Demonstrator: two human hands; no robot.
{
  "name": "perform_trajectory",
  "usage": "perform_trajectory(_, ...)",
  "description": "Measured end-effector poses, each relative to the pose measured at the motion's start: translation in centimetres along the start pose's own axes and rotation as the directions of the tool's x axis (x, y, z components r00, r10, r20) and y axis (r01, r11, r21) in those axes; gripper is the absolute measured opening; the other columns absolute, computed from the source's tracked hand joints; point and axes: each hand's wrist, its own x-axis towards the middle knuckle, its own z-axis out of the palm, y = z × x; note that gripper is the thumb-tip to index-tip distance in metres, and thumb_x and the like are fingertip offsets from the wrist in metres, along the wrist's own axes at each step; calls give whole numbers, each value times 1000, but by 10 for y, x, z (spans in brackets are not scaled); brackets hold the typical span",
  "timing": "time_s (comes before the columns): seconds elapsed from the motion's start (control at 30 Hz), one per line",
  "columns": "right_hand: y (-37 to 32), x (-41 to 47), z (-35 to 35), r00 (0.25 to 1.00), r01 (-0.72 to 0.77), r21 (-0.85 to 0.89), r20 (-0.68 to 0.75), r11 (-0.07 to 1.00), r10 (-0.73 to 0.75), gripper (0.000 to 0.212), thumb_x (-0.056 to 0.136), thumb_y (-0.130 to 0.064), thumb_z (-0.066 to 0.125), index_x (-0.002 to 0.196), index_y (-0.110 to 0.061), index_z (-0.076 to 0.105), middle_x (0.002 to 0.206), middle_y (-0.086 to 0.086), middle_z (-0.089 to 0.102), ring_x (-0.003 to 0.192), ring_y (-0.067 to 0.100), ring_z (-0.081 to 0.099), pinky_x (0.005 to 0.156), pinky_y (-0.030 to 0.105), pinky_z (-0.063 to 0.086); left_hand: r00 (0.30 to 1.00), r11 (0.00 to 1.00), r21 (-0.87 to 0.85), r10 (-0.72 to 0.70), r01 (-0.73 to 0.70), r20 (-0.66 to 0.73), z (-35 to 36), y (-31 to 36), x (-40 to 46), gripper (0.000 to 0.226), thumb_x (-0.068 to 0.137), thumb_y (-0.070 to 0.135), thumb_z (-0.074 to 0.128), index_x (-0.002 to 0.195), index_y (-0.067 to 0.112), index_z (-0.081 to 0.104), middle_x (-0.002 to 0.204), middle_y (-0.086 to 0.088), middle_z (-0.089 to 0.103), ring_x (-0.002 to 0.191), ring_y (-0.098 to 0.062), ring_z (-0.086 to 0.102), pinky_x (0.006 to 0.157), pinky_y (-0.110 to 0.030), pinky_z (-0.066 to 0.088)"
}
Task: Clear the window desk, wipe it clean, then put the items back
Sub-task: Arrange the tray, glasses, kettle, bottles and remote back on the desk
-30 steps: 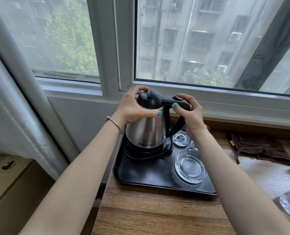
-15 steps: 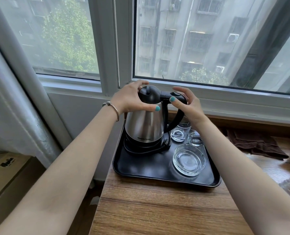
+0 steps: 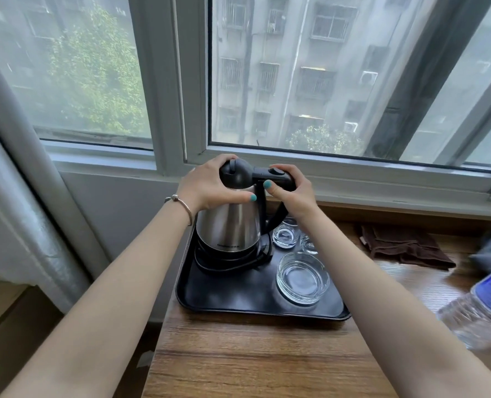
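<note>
On the black tray (image 3: 227, 300) at the worktop's (image 3: 238, 354) left end stands the steel kettle (image 3: 228, 225). Left hand (image 3: 207, 185) curls around its lid; right hand (image 3: 293, 188) grips its handle. Glass dishes (image 3: 303, 278) sit beside it.

Hazy window (image 3: 339, 76), perhaps grey daylight

The wooden desk (image 3: 238, 363) carries a black tray (image 3: 238, 300), brown cloth (image 3: 405, 248) and water bottles (image 3: 479, 311).
</note>
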Motion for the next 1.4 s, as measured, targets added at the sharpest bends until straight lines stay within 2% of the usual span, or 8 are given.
perform_trajectory(0.17, -5, -5, -25, 993, -6, -131, 119, 991, 21, 58, 80, -22, 82, 127, -41, 54, 122, -9, 62, 114, -3, 56, 85, 4, 42, 1000, 994, 111, -8, 5, 27, -1, 11, -4, 99, 54, 71, 66, 141, 38, 36, 138, 10, 51, 126, -15, 49, 113, -49, 28)
perform_trajectory(0.33, -5, -19, -74, 994, -57, -172, 83, 983, 72, 66, 78, -33, 82, 134, -44, 48, 133, -3, 57, 127, 11, 51, 103, 33, 43, 967, 937, 343, 142, -63, -211, 13, 30, -17, 88, 64, 62, 70, 142, 37, 37, 141, 11, 49, 129, -16, 46, 116, -53, 16)
perform_trajectory(0.6, 6, -32, -127, 990, -79, -235, 96, 969, 104, 60, 84, -25, 77, 137, -35, 49, 136, 0, 55, 124, 17, 53, 101, 34, 45, 929, 767, 605, 352, -215, -116, 62, 88, -18, 86, 70, 64, 64, 145, 37, 31, 150, 8, 38, 145, -21, 21, 119, -50, 3)
perform_trajectory(0.77, 35, -38, -134, 989, -99, -224, 81, 969, 120, 62, 81, -25, 81, 134, -37, 51, 132, -2, 56, 119, 15, 54, 97, 32, 46, 913, 853, 373, 406, -364, -37, 96, 107, -13, 80, 77, 46, 69, 147, 33, 34, 151, 6, 38, 144, -15, 22, 119, -36, 18)
perform_trajectory(0.93, 87, -48, -137, 966, -207, -302, 91, 931, 244, 80, 70, -21, 89, 136, -37, 46, 132, 2, 53, 121, 17, 52, 98, 27, 42, 873, 887, 81, 426, -455, 239, 132, 106, -10, 68, 83, 21, 70, 144, 27, 41, 152, 4, 34, 141, -8, 29, 115, -29, 28)
perform_trajectory(1.07, 116, -47, -143, 953, -229, -403, 95, 886, 289, 106, 59, -20, 94, 148, -28, 36, 147, 2, 42, 137, 14, 39, 112, 26, 31, 914, 939, -84, 345, -334, 216, 156, 97, -8, 70, 83, 13, 69, 146, 22, 39, 151, 2, 36, 141, -5, 29, 117, -23, 23)
perform_trajectory(1.2, 126, -43, -144, 942, -226, -436, 131, 871, 310, 123, 43, -43, 86, 151, -36, 28, 151, -3, 40, 139, 14, 38, 117, 35, 31, 956, 959, -212, 230, -191, 181, 171, 85, -3, 59, 93, 6, 57, 146, 21, 37, 144, 14, 37, 140, 0, 28, 115, -14, 21)
perform_trajectory(1.4, 134, -40, -141, 963, -196, -401, 93, 895, 253, 103, 53, -20, 91, 141, -38, 41, 141, -8, 51, 132, 12, 46, 116, 39, 33, 962, 968, -219, 169, -120, 217, 179, 70, 1, 62, 92, 13, 62, 146, 26, 35, 149, 13, 35, 143, 2, 19, 118, -20, 19)
